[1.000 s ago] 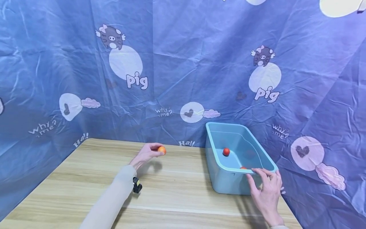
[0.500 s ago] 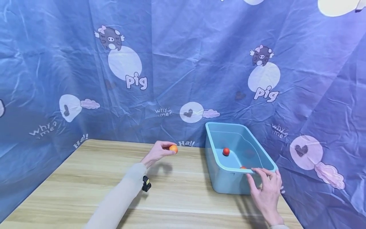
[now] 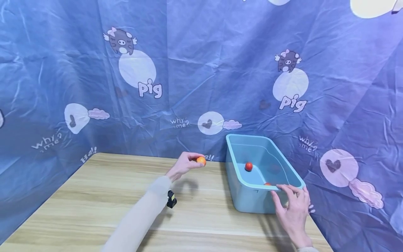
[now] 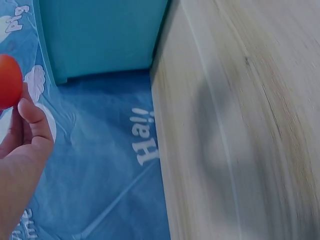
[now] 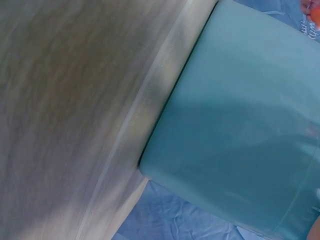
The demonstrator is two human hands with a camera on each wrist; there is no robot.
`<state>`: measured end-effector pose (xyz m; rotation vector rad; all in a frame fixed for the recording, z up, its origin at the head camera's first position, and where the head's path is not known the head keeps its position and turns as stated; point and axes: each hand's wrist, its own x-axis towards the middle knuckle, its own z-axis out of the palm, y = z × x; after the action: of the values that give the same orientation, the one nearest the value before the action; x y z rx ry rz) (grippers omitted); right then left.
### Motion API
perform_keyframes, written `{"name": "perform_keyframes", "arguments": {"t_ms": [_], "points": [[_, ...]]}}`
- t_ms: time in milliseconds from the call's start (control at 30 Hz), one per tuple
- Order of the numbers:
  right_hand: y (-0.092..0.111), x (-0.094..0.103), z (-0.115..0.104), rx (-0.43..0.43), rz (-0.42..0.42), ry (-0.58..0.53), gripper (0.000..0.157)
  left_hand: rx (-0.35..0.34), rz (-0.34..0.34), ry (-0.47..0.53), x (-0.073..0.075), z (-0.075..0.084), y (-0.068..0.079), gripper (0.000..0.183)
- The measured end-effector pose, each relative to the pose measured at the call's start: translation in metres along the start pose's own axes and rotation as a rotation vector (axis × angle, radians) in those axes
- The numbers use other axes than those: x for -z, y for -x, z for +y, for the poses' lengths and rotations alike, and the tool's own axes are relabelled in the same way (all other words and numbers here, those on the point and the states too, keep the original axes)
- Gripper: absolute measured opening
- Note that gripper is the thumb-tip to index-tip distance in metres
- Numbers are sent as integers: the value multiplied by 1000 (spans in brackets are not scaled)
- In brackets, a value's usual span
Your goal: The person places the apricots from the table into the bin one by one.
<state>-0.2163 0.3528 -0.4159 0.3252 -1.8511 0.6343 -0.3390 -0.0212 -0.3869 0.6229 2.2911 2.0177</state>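
Observation:
A small round orange ball (image 3: 201, 161) is pinched between the thumb and fingers of my left hand (image 3: 185, 163), held above the table left of the bin. In the left wrist view the ball (image 4: 9, 81) looks redder and is cut off by the frame's edge. My right hand (image 3: 293, 210) grips the near right rim of the light blue plastic bin (image 3: 238, 185), thumb outside. Inside the bin lie a red ball (image 3: 248, 166) on the floor and another orange-red ball (image 3: 267, 184), mostly hidden behind the near rim.
The wood-grain table (image 3: 195, 217) carries the bin at its right side. A blue patterned cloth (image 3: 189, 70) hangs behind and along both sides. A black wrist camera (image 3: 171, 199) is strapped to the left sleeve.
My left hand has moved to the right and slightly up, carrying the orange ball towards the bin. My right hand stays at the rim, and the bin has not moved.

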Motion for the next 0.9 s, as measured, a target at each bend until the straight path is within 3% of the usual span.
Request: {"name": "perform_keyframes", "arguments": {"t_ms": [500,733,900], "points": [[1,1,1,0,2,-3,58,-36,18,69,-20,3,-4,40],[2,0,3,2,3,-10,58,-17,109,141,-32,3,-5,39],[3,0,4,3,11,-11,58,-60,138,140,-44,7,-8,36]]}}
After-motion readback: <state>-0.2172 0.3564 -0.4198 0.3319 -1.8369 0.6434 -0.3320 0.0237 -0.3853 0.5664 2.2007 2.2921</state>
